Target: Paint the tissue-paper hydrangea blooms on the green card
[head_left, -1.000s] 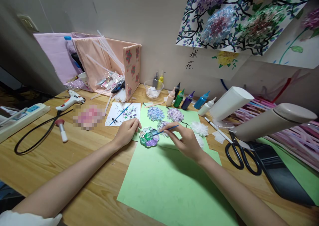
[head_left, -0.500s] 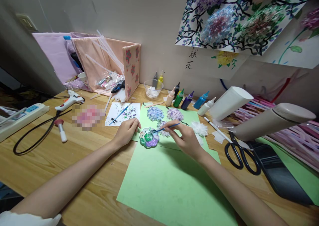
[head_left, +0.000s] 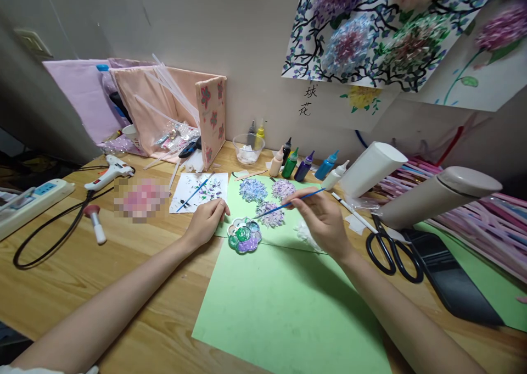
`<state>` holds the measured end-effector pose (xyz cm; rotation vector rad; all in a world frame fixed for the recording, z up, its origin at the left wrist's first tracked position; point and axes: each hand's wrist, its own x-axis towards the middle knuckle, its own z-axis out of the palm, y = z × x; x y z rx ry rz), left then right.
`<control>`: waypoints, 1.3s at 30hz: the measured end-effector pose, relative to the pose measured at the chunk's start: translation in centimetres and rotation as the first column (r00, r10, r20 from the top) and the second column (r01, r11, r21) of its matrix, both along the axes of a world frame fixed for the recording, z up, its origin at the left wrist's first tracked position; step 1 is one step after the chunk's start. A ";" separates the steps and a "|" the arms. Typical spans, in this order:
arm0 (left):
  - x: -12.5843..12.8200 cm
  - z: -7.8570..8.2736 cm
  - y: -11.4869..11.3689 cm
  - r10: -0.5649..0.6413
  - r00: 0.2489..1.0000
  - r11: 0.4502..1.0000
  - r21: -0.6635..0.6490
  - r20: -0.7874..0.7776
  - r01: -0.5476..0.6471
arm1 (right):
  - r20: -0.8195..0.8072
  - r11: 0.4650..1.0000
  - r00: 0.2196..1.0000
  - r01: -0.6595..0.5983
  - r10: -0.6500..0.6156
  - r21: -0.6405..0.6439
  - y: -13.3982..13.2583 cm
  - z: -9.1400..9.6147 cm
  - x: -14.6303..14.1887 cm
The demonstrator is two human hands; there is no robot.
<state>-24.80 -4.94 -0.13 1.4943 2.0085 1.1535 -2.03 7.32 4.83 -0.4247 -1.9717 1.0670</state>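
Observation:
My right hand point(head_left: 325, 223) pinches a thin blue paintbrush point(head_left: 304, 196). The brush slants down to the left, with its tip close above the upper right rim of a flower-shaped paint palette point(head_left: 249, 246) smeared with green and purple. Just left of the palette, my left hand point(head_left: 206, 220) rests with curled fingers and nothing visible in them. Behind the palette lie a blue paper flower point(head_left: 253, 190) and two pale purple flowers point(head_left: 283, 189), point(head_left: 272, 215) on green paper point(head_left: 263, 302). A white flower point(head_left: 307, 235) is partly hidden by my right hand.
Several paint bottles point(head_left: 303, 168) stand behind the flowers, near a clear bowl point(head_left: 248, 150). Left are a paint-spotted sheet point(head_left: 193, 198) with another brush, a glue gun point(head_left: 109, 173) and a power strip point(head_left: 37, 206). Scissors point(head_left: 381, 253) and a black phone-like slab point(head_left: 453, 280) lie right.
My right hand has drawn back to the right with the paintbrush, lifting its tip from inside the palette to the rim. My left hand stays put. The view has shifted slightly.

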 end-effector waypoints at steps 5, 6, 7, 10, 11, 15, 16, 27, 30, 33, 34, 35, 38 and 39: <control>-0.2 -0.1 0.0 -0.018 1.000 1.000 -0.001 -0.004 0.018 | -0.176 0.913 0.921 0.292 -0.349 -0.284 2.5 -1.6 3.1; -0.2 -0.1 0.0 -0.021 1.000 1.000 -0.002 -0.004 0.021 | -0.199 0.876 0.884 0.343 -0.423 -0.338 2.9 -2.2 3.6; -0.2 -0.1 0.0 -0.023 1.000 1.000 -0.003 -0.004 0.023 | -0.212 0.850 0.860 0.364 -0.464 -0.382 3.0 -2.7 4.0; -0.3 -0.1 0.0 -0.017 1.000 1.000 -0.008 0.005 0.017 | -0.236 0.815 0.831 0.366 -0.503 -0.449 2.7 -4.3 4.5; -0.3 -0.1 0.0 -0.010 1.000 1.000 -0.012 0.013 0.011 | -0.238 0.820 0.836 0.357 -0.494 -0.447 2.3 -4.7 4.5; -0.3 0.0 0.0 -0.002 0.999 1.000 -0.027 0.040 0.003 | -0.234 0.879 0.857 0.400 -0.460 -0.260 0.8 -5.8 4.4; -0.3 0.0 0.0 -0.005 0.999 1.000 -0.029 0.041 0.006 | -0.234 0.890 0.860 0.424 -0.454 -0.168 0.6 -6.1 4.4; -0.2 -0.1 0.0 -0.009 1.000 0.999 -0.031 0.001 0.009 | -0.164 0.822 0.883 0.470 -0.440 0.323 0.1 -7.0 5.0; -0.1 -0.1 0.0 -0.010 1.000 1.000 -0.029 -0.009 0.010 | -0.126 0.804 0.879 0.472 -0.460 0.361 0.0 -6.9 5.0; -0.1 -0.1 0.0 -0.020 0.999 1.000 -0.019 -0.032 0.019 | -0.121 0.793 0.880 0.469 -0.460 0.389 0.0 -6.8 4.9; -0.1 -0.1 0.0 -0.022 0.999 1.000 -0.016 -0.034 0.021 | -0.120 0.790 0.882 0.463 -0.456 0.402 -0.1 -6.8 4.9; -0.1 -0.1 0.0 -0.023 0.999 1.000 -0.015 -0.031 0.023 | -0.115 0.787 0.886 0.454 -0.450 0.418 -0.1 -6.7 4.9; -0.1 -0.1 0.0 -0.024 0.999 1.000 -0.015 -0.025 0.023 | -0.090 0.782 0.896 0.425 -0.435 0.456 -0.2 -6.6 4.8; -0.1 -0.1 0.0 -0.024 0.999 1.000 -0.015 -0.027 0.024 | -0.083 0.779 0.896 0.422 -0.436 0.465 -0.2 -6.5 4.8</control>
